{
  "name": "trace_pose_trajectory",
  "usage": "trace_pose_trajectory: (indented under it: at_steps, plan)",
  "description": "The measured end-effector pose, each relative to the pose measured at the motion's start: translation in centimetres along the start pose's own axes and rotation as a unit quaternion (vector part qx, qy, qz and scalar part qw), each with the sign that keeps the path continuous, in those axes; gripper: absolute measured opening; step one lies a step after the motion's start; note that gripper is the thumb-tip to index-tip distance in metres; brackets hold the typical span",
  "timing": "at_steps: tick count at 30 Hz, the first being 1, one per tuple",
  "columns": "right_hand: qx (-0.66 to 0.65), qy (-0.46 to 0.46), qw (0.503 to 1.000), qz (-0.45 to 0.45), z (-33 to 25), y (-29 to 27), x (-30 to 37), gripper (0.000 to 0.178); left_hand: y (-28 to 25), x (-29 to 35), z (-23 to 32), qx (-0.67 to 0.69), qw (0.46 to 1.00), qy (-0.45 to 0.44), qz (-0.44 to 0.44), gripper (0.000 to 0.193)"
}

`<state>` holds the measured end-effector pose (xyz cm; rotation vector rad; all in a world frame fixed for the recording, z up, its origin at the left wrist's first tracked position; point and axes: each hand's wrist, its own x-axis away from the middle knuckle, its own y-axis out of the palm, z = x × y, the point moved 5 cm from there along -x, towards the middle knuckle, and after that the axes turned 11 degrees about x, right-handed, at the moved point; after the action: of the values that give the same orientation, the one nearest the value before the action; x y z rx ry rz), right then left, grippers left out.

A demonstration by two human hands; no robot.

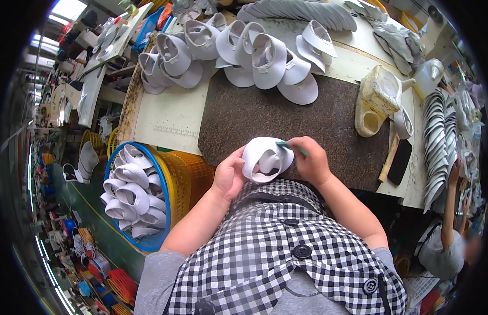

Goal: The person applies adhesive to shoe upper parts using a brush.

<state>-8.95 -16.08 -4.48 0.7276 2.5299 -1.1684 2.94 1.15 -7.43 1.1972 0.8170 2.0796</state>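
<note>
Head view, looking down at a workbench. A white curved shoe-upper piece with a grey lining (266, 159) is held right at the near edge of a dark brown textured work mat (286, 113), just above the checked black-and-white apron (286, 247). The left hand (229, 175) is wrapped around the left side of the piece, fingers closed on it. The right hand (312, 160) is pinched shut on a thin teal-handled brush or applicator (291, 147), and its tip is laid against the top right edge of the white piece. What sort of tip it has can't be made out.

Further back on the pale tabletop (170, 113), a heap of the same white-and-grey upper pieces (228, 52) is spread along the far edge of the mat. To the right of the mat a yellowish plastic glue pot (379, 94) is set, with a wooden-handled black tool (396, 157) lying just below it near the table's edge. A fanned row of grey flat cut pieces (438, 142) is stacked along the far right side.

Down to the left, beside the table, a blue-rimmed round basket (165, 210) is filled with more white uppers, and a yellow-orange plastic basket (189, 173) is pressed right up against it. Another person's arm (451, 210) is seen at the right edge.
</note>
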Motion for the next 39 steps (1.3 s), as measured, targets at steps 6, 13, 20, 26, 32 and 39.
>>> trace_pose_trajectory:
  at_steps: [6, 13, 20, 26, 32, 39]
  plan:
    - [0.060, 0.171, 0.948, 0.260, 6.0, -9.9, 3.5, 0.014, -5.5, -1.9, 0.2, 0.092, 0.994, -0.030, 0.046, 0.048]
    - [0.196, 0.254, 0.892, 0.317, 11.5, -16.7, 5.3, 0.014, -7.1, -2.5, 1.0, 0.093, 0.993, -0.066, 0.032, 0.041]
    - [0.087, 0.326, 0.867, 0.367, 13.2, -17.1, 4.7, 0.016, -7.6, -2.8, 1.5, 0.059, 0.993, -0.042, 0.090, 0.026]
    - [-0.192, 0.457, 0.847, 0.191, 13.2, -11.6, 5.8, 0.022, -9.4, -3.8, 0.7, 0.092, 0.993, -0.028, 0.073, 0.031]
    - [-0.318, 0.283, 0.905, -0.015, 5.5, 2.6, -3.0, 0.018, -9.3, -4.2, 0.5, 0.056, 0.993, -0.024, 0.101, 0.036]
    - [-0.198, 0.172, 0.965, 0.004, 5.6, 4.3, 0.7, 0.017, -9.8, -3.9, 0.2, 0.042, 0.987, 0.005, 0.154, 0.030]
